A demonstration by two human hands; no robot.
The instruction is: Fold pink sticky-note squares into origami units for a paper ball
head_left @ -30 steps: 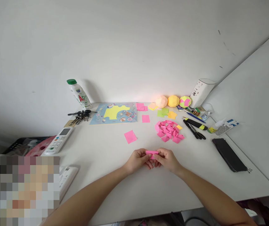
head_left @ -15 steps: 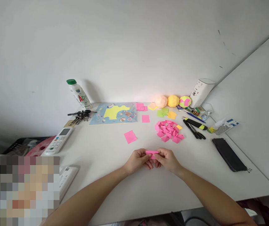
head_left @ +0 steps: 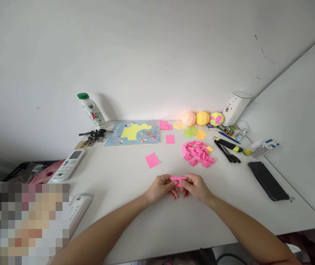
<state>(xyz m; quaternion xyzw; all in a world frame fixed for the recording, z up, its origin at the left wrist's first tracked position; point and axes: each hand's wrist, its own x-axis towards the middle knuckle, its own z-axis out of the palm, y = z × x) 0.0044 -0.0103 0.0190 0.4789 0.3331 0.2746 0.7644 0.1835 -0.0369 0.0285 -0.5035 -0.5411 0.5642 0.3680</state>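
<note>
A small folded pink paper (head_left: 178,179) is pinched between both hands near the front middle of the table. My left hand (head_left: 163,187) is closed on its left end, and my right hand (head_left: 195,186) is closed on its right end, thumbs on the near face. Beyond the left hand lies a flat pink square (head_left: 152,161), with a smaller-looking one (head_left: 170,139) farther back. A heap of folded pink pieces (head_left: 197,152) sits beyond the right hand, one orange piece at its edge. Green notes (head_left: 190,131) and orange notes (head_left: 201,134) lie behind the heap.
Three faceted paper balls (head_left: 203,118) stand by the wall. A blue sheet (head_left: 154,138), keys (head_left: 95,136), a bottle (head_left: 93,112) and a remote (head_left: 68,165) are left. Scissors (head_left: 229,154), a cutter (head_left: 230,145) and a black pouch (head_left: 267,180) are right.
</note>
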